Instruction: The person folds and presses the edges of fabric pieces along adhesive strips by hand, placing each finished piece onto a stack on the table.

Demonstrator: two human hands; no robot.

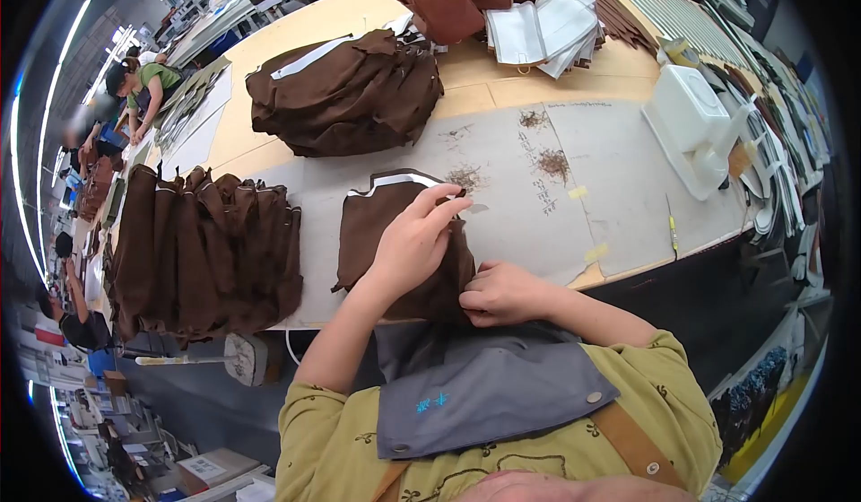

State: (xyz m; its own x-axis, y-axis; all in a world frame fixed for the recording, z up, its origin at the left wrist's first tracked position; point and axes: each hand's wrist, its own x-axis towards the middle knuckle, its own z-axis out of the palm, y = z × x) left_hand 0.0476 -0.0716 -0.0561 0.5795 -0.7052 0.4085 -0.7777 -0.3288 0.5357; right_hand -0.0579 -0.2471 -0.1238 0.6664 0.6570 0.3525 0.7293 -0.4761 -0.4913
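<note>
A brown fabric piece [372,233] with a white strip along its far edge lies in front of me, at the table's near edge. My left hand [417,237] rests over its right half, fingers stretched out and apart near the far right corner. Fingers curled, my right hand [504,294] grips the near right edge of the same fabric. What lies under my left palm is hidden.
Brown fabric stacks stand left [206,251] and beyond [350,94]. Reddish-brown bags [439,8] and white panels [547,26] lie farther back. A white plastic container [686,121], a yellow pen [673,228] and thread scraps [552,163] are to the right. Other people work at left.
</note>
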